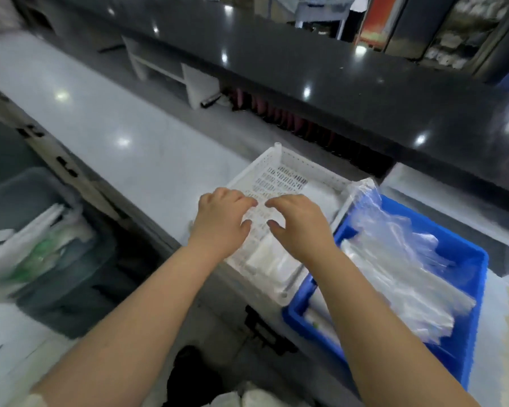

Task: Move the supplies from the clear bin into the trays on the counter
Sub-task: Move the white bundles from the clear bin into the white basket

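The job looks partly done. In the centre of the frame the white perforated tray [265,160] sits on the pale counter [124,118] with a few flat white packets [272,259] lying in its near end, while much of its slotted floor toward the far end is bare. Touching its right side, in the lower right of the frame, the blue tray [472,292] is already well filled with a heap of clear plastic sleeves [394,277] that rises above its rim. At the left edge, below counter level, the clear bin [27,183] holds white and green packaged supplies [39,242], blurred but plainly a fair number, so more trips look to be needed. Both hands hover side by side over the middle of the white tray, palms down. The left hand [221,221] has its fingers [246,201] bent loosely downward, thumb spread a little apart, and nothing shows between them. The right hand [301,227] mirrors it, with fingertips [276,202] close to those of the left and the thumb angled in toward the tray floor, also gripping nothing visible. Whether any fingertip actually touches the tray or a packet cannot be told through the blur; my reading is that both hands are empty above it.
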